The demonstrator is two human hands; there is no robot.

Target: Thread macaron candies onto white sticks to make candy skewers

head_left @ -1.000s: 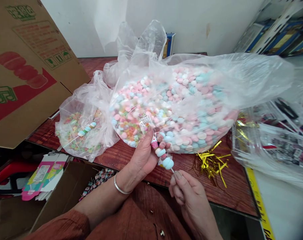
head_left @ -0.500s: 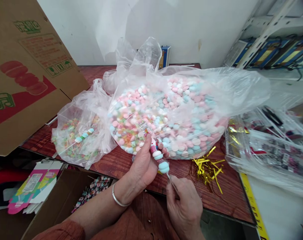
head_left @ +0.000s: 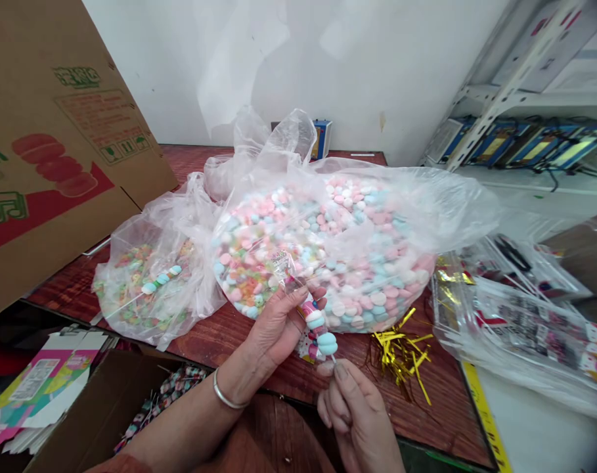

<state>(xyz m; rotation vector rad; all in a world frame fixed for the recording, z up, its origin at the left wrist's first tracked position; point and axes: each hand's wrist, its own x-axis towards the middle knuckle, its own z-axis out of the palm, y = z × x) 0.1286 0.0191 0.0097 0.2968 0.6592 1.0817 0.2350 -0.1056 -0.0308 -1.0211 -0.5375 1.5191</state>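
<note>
My left hand (head_left: 277, 323) is closed around a candy skewer (head_left: 319, 328) of pink, white and blue pieces inside a narrow clear wrapper (head_left: 282, 261). My right hand (head_left: 350, 410) pinches the thin stick at the skewer's lower end. Both hands are just in front of a big clear bag of pastel candies (head_left: 337, 243) lying on the red-brown wooden table (head_left: 259, 345). A smaller bag of mixed colourful candies (head_left: 145, 289) with another skewer lying on it is to the left.
Gold twist ties (head_left: 401, 348) lie on the table to the right. Clear printed wrappers (head_left: 519, 315) are piled further right. A large cardboard box (head_left: 46, 151) leans at the left. An open box with finished skewers (head_left: 165, 394) and flat printed cartons (head_left: 37, 387) sits below.
My hands and the skewer have stayed together in front of the big bag; the right hand has shifted its pinch on the stick. The camera has tilted up, showing more wall and shelf.
</note>
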